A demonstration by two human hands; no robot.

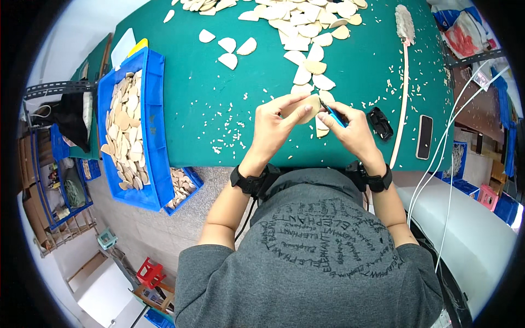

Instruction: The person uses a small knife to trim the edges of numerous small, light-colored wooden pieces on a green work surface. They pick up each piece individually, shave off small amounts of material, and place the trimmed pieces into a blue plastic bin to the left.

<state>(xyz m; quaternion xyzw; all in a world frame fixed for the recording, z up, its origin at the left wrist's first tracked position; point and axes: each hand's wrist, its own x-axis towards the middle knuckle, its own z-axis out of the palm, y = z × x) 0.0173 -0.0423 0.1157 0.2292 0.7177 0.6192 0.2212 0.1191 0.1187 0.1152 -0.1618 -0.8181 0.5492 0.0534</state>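
Near the table's front edge, my left hand pinches a cream-coloured, rounded flat piece between thumb and fingers. My right hand is closed round a slim tool with a blue handle and a dark tip. That tip meets the right edge of the piece; its exact kind is hard to make out. Just beyond both hands, a trail of similar half-round pieces leads up to a large pile at the far side. Several more half-round pieces lie apart at the left.
A blue crate full of flat pieces stands at the left, with a smaller blue crate below. Pale slivers litter the green table. On the right are a black object, a long-handled duster, a phone and white cables.
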